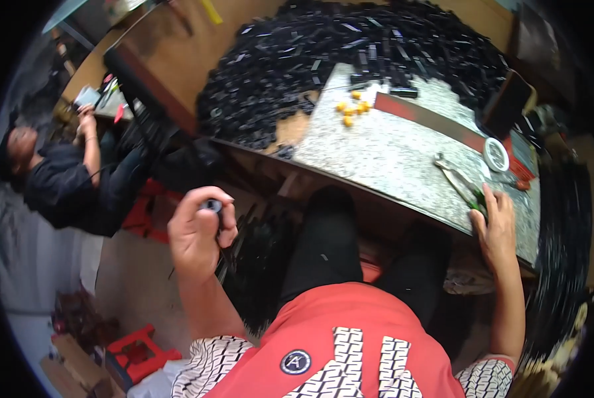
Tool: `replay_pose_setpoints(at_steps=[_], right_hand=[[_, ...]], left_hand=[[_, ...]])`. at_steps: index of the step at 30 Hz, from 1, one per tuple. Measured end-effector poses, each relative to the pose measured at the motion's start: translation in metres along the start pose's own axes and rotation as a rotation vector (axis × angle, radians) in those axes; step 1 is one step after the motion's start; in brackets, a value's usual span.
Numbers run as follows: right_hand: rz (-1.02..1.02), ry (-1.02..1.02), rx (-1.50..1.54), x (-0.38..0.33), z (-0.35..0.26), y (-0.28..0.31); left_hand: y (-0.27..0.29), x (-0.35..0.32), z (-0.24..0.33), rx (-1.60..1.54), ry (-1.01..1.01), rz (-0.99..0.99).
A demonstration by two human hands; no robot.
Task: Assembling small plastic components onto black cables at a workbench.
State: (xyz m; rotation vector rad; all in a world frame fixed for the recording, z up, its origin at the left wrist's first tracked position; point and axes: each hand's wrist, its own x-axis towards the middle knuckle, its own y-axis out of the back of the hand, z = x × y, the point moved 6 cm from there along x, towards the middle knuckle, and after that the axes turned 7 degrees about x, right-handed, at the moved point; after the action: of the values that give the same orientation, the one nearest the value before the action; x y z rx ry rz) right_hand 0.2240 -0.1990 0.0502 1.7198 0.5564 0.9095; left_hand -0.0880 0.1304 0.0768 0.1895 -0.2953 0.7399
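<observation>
My left hand (196,233) is raised off to the side of my lap, its grip curled shut around a small black part (211,205) whose end just shows between thumb and forefinger at the top of the fist; it sits fully inside the grip, held over the gap between my knee and the floor, well apart from the surface. My right hand (496,229) rests at the near edge of the speckled stone surface (390,152), fingers spread flat and loose, the grip apart and clamped on nothing; its fingertips touch or nearly touch the green-handled pliers (466,189), which lie at about 11 o'clock from that hand, their metal jaws pointing away toward 10 o'clock. I judge I am at the point between picking up a part and working on it: one piece in hand, the tool not yet lifted. The next move, as I read it, calls for closing my right fingers round the pliers' handles and bringing the part up and across toward 2 o'clock to meet them over the surface. Beyond the pliers, at 12 o'clock from my right hand, a white roll of tape (496,154) sits on a red strip (429,119); a few small yellow pieces (351,109) lie farther back, and a great heap of black parts (323,60) borders the far side.
</observation>
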Motion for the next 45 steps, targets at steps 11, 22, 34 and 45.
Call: replay_pose_setpoints(at_steps=[11,22,34,45], right_hand=[[0.105,-0.262,-0.139,-0.063,0.084,0.044],[0.095,-0.870,-0.509,-0.148,0.244,0.088],[0.032,-0.976,-0.373,-0.139,0.272,0.074],[0.098,-1.007,-0.219,-0.137,0.270,0.086]], left_hand=[[0.066,-0.044,-0.343,1.093,0.557,-0.247],[0.002,-0.022,-0.307,0.957,0.374,-0.234],[-0.012,-0.035,-0.286,0.935,0.342,-0.269],[-0.019,-0.042,-0.271,0.913,0.340,-0.294]])
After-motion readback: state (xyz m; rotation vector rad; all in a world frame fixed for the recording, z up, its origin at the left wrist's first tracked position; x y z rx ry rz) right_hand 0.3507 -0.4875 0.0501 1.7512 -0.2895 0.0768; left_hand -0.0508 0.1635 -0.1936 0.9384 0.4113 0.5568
